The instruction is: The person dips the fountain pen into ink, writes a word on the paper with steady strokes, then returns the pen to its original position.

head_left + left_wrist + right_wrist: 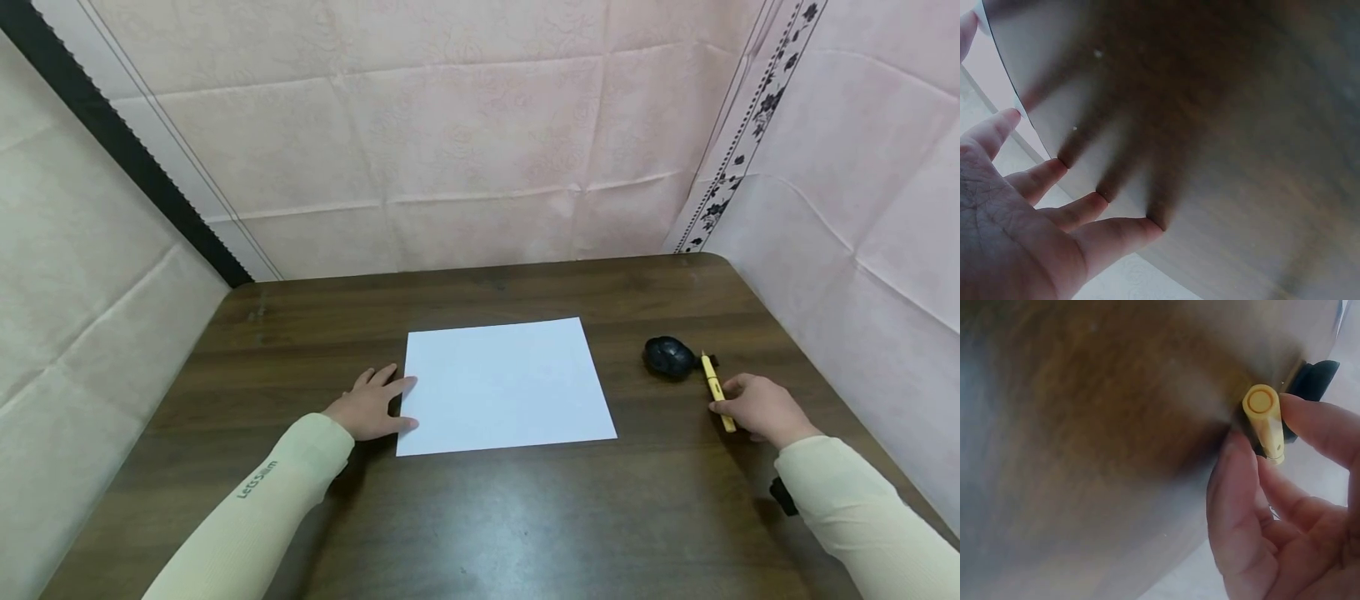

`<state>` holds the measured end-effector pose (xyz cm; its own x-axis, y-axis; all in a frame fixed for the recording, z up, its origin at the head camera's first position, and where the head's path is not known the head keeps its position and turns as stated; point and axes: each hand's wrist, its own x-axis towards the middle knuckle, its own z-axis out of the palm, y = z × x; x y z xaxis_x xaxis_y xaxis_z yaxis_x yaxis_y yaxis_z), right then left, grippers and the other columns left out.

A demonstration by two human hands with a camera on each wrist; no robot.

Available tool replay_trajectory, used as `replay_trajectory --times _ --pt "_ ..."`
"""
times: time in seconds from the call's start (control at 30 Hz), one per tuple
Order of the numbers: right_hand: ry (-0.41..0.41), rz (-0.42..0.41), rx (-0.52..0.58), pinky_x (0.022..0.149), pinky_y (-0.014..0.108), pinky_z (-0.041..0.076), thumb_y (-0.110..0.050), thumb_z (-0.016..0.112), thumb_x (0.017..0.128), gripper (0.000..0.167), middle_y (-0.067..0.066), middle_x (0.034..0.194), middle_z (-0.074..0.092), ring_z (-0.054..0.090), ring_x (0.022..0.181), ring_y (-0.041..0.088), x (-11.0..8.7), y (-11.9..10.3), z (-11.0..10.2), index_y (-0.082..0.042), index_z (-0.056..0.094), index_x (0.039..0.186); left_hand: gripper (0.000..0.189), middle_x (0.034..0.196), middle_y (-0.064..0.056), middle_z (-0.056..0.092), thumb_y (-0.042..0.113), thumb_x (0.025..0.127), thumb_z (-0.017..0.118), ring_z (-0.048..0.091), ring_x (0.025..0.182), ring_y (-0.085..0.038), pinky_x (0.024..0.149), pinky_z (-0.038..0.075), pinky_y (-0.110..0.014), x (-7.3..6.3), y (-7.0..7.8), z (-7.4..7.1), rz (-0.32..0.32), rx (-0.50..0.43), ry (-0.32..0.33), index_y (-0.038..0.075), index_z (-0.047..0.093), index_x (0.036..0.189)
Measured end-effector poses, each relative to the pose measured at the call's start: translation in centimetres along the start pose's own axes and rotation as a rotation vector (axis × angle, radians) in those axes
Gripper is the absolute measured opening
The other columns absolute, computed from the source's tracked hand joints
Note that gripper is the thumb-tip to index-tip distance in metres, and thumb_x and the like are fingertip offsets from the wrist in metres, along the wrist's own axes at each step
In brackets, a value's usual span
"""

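A blank white sheet of paper [504, 387] lies on the brown wooden table. My left hand [369, 406] rests at its left edge with the fingers spread; thumb and index fingertips overlap the sheet, the other fingertips touch the wood. At the right, my right hand [761, 408] pinches a yellow pen [712, 379] with dark print on its barrel, the pointed end facing away from me. In the right wrist view the yellow pen [1265, 422] shows its round end, with thumb and fingers on either side. A glossy black rounded object [669, 357] sits just left of the pen.
Wood-grain table top [480, 517] surrounds the sheet. Pale creased cloth [465, 150] hangs behind the table and along both sides, with a black band [127, 142] at the left and a floral border at the right.
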<state>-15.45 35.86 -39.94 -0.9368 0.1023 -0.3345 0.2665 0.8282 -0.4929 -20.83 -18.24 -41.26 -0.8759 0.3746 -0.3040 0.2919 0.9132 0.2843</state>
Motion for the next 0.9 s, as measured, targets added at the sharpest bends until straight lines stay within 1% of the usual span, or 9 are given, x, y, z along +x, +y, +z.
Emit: replay_trajectory --times 0.2,0.67,0.77,0.83,0.9 --pt "0.002 0.011 0.013 0.062 0.038 0.056 -0.022 0.063 0.091 0.056 0.036 0.112 0.053 0.063 0.084 0.032 0.28 0.12 0.04 0.019 0.044 0.125 0.076 0.157 -0.023 0.019 0.050 0.089 0.063 0.015 0.139 -0.054 0.098 0.025 -0.076 -0.14 0.17 -0.06 -0.003 -0.001 0.000 0.017 0.035 0.151" --pt "0.022 0.014 0.023 0.060 0.037 0.055 -0.017 0.062 0.092 0.047 0.031 0.102 0.058 0.062 0.079 0.029 0.23 0.01 0.05 0.018 0.048 0.119 0.075 0.157 -0.023 0.018 0.048 0.089 0.063 0.014 0.140 -0.054 0.098 0.023 -0.076 -0.25 0.38 -0.16 -0.005 -0.010 0.002 0.016 0.035 0.151" --pt "0.035 0.008 0.022 0.059 0.036 0.055 -0.017 0.062 0.092 0.045 0.030 0.100 0.058 0.061 0.077 0.027 0.10 0.15 0.10 0.017 0.048 0.118 0.075 0.157 -0.023 0.018 0.048 0.089 0.063 0.013 0.140 -0.054 0.098 0.023 -0.076 -0.27 0.40 -0.17 -0.004 -0.012 0.001 0.016 0.035 0.151" --pt "0.049 -0.002 0.016 0.058 0.035 0.053 -0.016 0.061 0.092 0.044 0.028 0.097 0.059 0.060 0.073 0.024 -0.03 0.20 0.14 0.018 0.049 0.118 0.075 0.157 -0.023 0.018 0.048 0.089 0.063 0.013 0.140 -0.054 0.098 0.023 -0.076 -0.27 0.38 -0.15 -0.002 -0.011 0.001 0.016 0.035 0.151" --pt "0.065 -0.016 0.010 0.057 0.034 0.052 -0.016 0.061 0.092 0.045 0.028 0.097 0.060 0.059 0.070 0.022 -0.13 0.19 0.05 0.018 0.049 0.118 0.075 0.157 -0.024 0.018 0.048 0.089 0.063 0.013 0.140 -0.054 0.097 0.023 -0.077 -0.28 0.34 -0.14 0.003 -0.011 0.001 0.015 0.035 0.151"
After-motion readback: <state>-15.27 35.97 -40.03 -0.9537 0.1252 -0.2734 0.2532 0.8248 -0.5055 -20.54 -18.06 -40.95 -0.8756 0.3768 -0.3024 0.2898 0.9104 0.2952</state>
